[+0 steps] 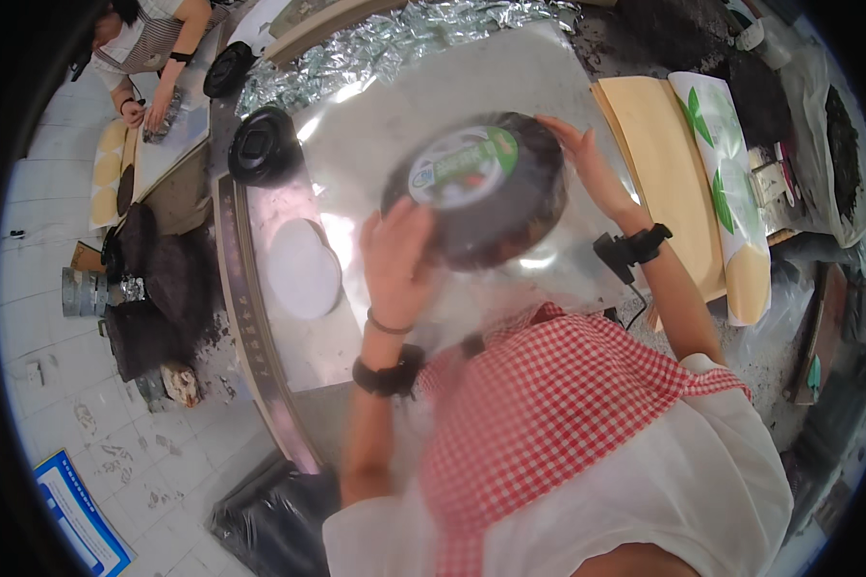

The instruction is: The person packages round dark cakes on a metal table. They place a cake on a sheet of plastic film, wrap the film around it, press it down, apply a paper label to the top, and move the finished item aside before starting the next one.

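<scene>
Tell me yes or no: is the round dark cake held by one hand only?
No: the left hand and the right hand both press the plastic-wrapped round dark cake from opposite sides.

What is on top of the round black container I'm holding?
A round green-and-white label sits on the black container, under clear plastic wrap. The container's contents are hidden.

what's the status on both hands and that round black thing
Left hand and right hand both grip the round black container, held up inside clear plastic wrap. Nothing between hands and container.

Both hands (394,260) (587,159) raised, fingers curled.
</scene>
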